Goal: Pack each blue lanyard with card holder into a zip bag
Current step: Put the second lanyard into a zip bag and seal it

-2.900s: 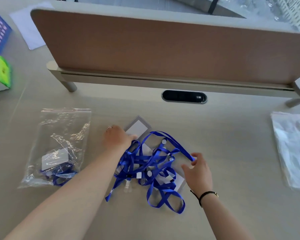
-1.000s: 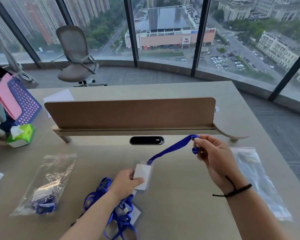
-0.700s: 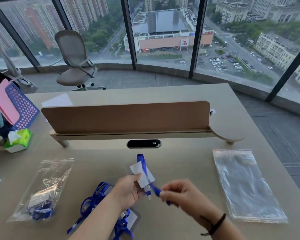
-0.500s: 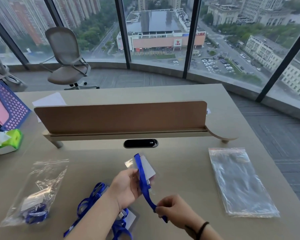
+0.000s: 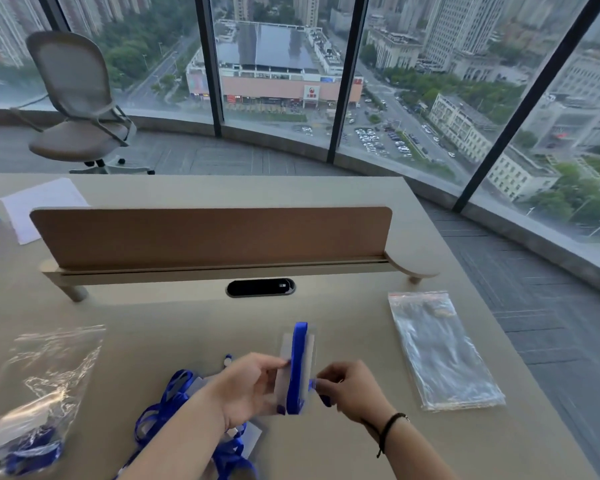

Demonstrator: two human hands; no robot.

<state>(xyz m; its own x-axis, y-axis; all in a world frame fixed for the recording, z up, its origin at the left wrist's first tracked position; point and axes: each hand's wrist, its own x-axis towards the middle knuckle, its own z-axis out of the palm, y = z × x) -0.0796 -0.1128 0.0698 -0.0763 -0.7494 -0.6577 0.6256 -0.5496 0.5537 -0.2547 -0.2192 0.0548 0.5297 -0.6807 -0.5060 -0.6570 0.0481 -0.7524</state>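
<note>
Blue strap: lanyard wound lengthwise round the card holder, over its far end and down the face; long axis runs near–far, far end tipped up off the desk.
Card holder: clear sleeve w/ white card; held above the desk, centre-near. No print legible on it.
Left hand: clasps the holder's left edge, fingers curled round it, thumb on the face.
Right hand: fingertips pinch the strap just right of the holder's near end; black band on wrist.
Loose pile: blue lanyards w/ holders tangled on the desk under the left forearm; count can't be told, too knotted & blurred.
Packed bag: 1 zip bag, near left, w/ a blue lanyard & white card inside; crumpled.
Empty bags: flat clear stack w/ red zip line, right of the hands, well apart; long axis near–far; no. of bags in stack can't be told.
Desk extras: brown divider across the far side, black oval grommet just near of it, 1 white sheet far left.
Beyond: 1 grey office chair by the windows.
Writing: red logo sign on a building outside, unreadable.
</note>
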